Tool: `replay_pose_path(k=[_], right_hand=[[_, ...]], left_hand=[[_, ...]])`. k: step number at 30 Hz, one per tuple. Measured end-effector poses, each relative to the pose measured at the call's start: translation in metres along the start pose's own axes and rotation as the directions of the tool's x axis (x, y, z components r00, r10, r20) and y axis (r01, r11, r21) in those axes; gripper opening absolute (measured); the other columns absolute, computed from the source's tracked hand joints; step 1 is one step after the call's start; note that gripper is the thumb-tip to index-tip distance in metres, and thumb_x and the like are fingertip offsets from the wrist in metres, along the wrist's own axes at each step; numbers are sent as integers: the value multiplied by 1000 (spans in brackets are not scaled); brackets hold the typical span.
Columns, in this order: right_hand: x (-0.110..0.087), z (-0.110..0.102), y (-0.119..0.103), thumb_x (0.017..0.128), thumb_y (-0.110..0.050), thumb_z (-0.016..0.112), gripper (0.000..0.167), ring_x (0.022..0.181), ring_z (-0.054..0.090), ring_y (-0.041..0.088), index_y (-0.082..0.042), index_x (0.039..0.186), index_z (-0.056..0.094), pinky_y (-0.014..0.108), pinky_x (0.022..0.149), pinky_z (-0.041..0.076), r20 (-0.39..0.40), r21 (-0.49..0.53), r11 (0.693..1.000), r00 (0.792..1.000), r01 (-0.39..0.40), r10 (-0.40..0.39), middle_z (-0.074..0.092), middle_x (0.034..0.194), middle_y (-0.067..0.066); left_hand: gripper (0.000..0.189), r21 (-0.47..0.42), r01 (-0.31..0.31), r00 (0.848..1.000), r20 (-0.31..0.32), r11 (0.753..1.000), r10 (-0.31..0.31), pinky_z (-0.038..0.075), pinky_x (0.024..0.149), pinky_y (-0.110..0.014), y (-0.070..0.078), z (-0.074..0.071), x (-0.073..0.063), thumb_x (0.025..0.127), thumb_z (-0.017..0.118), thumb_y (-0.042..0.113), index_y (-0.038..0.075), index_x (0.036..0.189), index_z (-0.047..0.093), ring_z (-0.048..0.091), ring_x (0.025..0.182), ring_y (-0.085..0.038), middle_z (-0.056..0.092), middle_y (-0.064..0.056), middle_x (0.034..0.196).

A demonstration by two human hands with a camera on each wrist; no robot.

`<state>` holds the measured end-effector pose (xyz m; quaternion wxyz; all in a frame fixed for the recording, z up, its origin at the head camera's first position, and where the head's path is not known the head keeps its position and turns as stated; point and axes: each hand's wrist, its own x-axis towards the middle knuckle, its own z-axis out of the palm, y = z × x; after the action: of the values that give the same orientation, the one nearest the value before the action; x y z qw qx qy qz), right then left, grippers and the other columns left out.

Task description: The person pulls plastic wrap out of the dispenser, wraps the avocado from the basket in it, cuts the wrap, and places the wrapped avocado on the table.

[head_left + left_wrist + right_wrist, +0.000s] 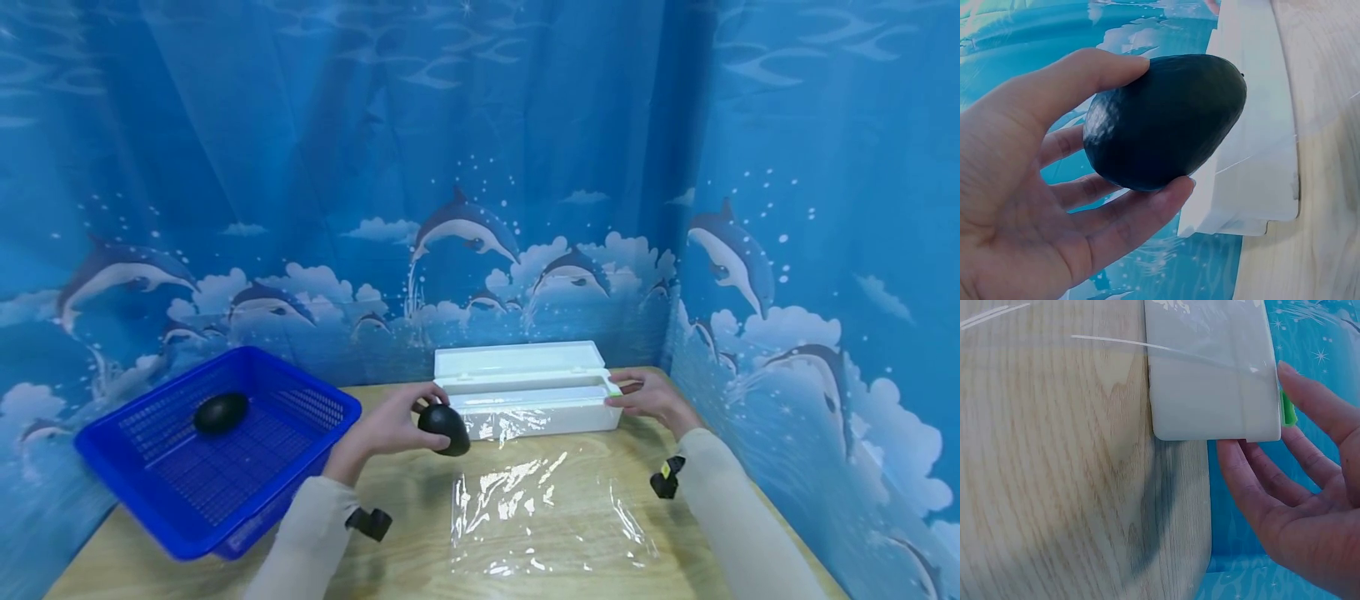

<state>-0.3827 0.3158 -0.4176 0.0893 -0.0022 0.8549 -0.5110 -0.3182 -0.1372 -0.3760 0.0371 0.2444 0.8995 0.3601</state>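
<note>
My left hand [390, 419] holds a dark avocado [444, 430] between thumb and fingers, above the table just off the left front of a white cling film dispenser [534, 419]. The left wrist view shows the avocado [1166, 122] lying sideways in the fingers, its narrower end pointing away from the palm. The dispenser's long lid [519, 358] stands raised at the back. My right hand [651, 398] grips the dispenser's right end, beside a small green piece [1287, 409]. Clear film [540, 508] runs from the dispenser toward me over the table.
A blue plastic basket [273, 492] stands on the left of the wooden table [412, 542], with another avocado [221, 413] inside it. A blue dolphin-print curtain [337, 208] hangs close behind the table and along its right side.
</note>
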Motion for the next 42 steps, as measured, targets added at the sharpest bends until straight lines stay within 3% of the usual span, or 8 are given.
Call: replay_pose_path(k=[11, 20, 27, 30, 36, 42], right_hand=[[0, 0, -2, 94, -15, 76, 69, 105, 66, 14, 4, 151, 43, 49, 106, 55, 10, 46, 998, 999, -49, 49, 42, 154, 33], [2, -1, 1, 93, -16, 77, 70, 103, 67, 13, 4, 151, 44, 48, 104, 57, 5, 43, 998, 999, -43, 43, 44, 152, 34], [4, 0, 2, 92, -15, 78, 69, 100, 67, 12, 4, 150, 46, 48, 103, 57, -4, 46, 998, 999, -47, 47, 47, 151, 33], [4, 0, 3, 92, -16, 79, 69, 102, 67, 13, 4, 150, 46, 47, 103, 58, -4, 41, 998, 999, -47, 47, 46, 151, 33], [4, 0, 1, 91, -15, 80, 70, 105, 67, 17, 4, 149, 47, 47, 102, 58, -13, 45, 997, 998, -60, 60, 47, 150, 33], [4, 0, 2, 91, -15, 79, 70, 104, 67, 16, 4, 150, 46, 47, 103, 58, -8, 46, 997, 998, -62, 63, 46, 151, 32]], left_hand=[[48, 3, -33, 999, -1, 999, 33, 58, 90, -46, 4, 21, 7, 75, 90, 30, 21, 115, 66, 66, 111, -31, 68, -8, 122], [48, -52, -15, 999, -32, 999, 13, 59, 83, -38, 17, 47, 19, 74, 90, 33, 18, 113, 67, 68, 104, -27, 69, -12, 120], [44, -133, 4, 1000, -3, 991, -5, 60, 79, -34, 29, 73, 24, 75, 89, 35, 17, 109, 67, 68, 98, -22, 71, -10, 114], [46, -114, 15, 1000, 4, 993, -14, 60, 79, -34, 33, 84, 25, 76, 88, 37, 16, 111, 66, 67, 98, -21, 71, -9, 113], [57, -47, -20, 999, 50, 999, 22, 55, 78, -30, 38, 103, 30, 80, 85, 38, 17, 130, 68, 61, 102, -19, 68, -8, 116], [47, -60, -24, 998, 56, 998, 27, 55, 77, -28, 41, 116, 33, 80, 86, 35, 16, 121, 73, 61, 102, -18, 68, -7, 117]])
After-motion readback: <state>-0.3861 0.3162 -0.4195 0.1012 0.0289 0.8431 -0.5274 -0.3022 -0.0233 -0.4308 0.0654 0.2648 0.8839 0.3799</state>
